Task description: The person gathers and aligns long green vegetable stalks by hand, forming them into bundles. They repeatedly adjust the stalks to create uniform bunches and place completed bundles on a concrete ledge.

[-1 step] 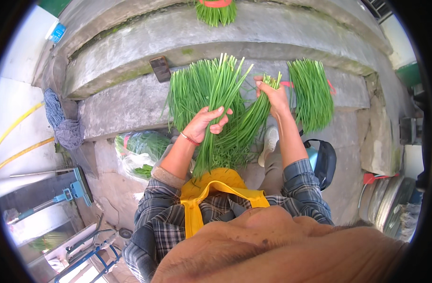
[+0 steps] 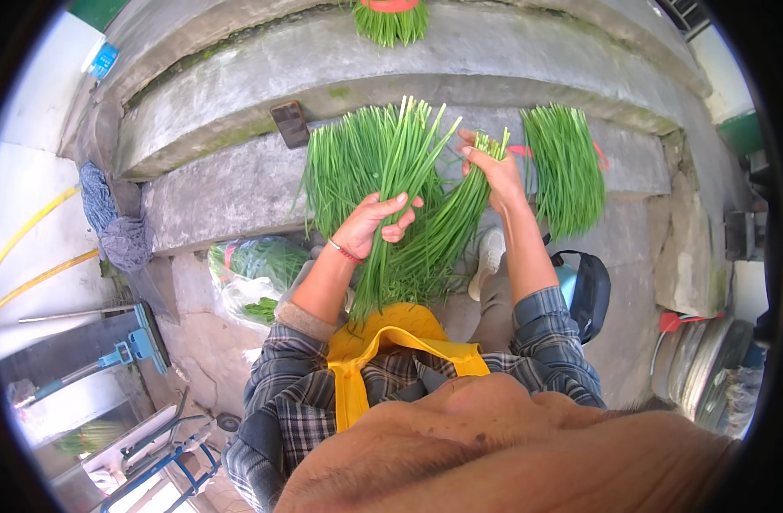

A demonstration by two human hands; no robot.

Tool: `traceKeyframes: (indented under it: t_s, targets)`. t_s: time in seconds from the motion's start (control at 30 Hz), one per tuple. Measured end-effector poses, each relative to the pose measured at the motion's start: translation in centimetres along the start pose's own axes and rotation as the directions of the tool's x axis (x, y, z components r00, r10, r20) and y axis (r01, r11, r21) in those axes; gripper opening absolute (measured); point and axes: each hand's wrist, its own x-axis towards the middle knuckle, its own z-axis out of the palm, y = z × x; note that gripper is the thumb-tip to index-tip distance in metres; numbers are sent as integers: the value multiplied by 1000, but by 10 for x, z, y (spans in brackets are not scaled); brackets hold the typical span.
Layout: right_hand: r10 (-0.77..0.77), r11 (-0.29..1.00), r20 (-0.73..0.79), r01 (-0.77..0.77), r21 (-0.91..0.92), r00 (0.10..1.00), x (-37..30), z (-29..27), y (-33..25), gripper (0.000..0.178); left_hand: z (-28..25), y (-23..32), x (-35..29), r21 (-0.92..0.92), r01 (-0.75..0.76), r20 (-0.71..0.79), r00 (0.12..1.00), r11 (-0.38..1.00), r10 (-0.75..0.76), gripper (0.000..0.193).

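My left hand (image 2: 379, 224) is wrapped round a loose bunch of garlic chives (image 2: 406, 162), their pale cut ends fanned away from me. To its right my right hand (image 2: 494, 171) grips a second bunch of garlic chives (image 2: 460, 209) just below the cut ends, its leaves trailing down toward my lap. A broad heap of garlic chives (image 2: 344, 162) lies on the concrete step behind my left hand. Right of my right hand rests a neat bundle of garlic chives (image 2: 564, 171) with a red tie showing at its sides. Leaf tips hang over my yellow apron (image 2: 383, 325).
A phone (image 2: 290, 124) lies on the step, left of the heap. Higher up sits another red-banded bundle (image 2: 391, 24). A clear plastic bag (image 2: 259, 265) of greens is by my left leg, a dark bag (image 2: 590, 295) by my right. A blue squeegee mop (image 2: 135, 342) stands far left.
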Motion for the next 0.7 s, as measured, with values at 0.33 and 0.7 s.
traceKeyframes:
  t_s: [0.33,0.7]
  targets:
    - [-14,1000,99,12,16,995,-7,0,-6,45,3,-3,3,126,46,-16,999,991,-44,33]
    - [-259,871,549,-53,488,795,-15,-24,-5,26,4,-11,9,-17,-90,-126,988,996,87,32]
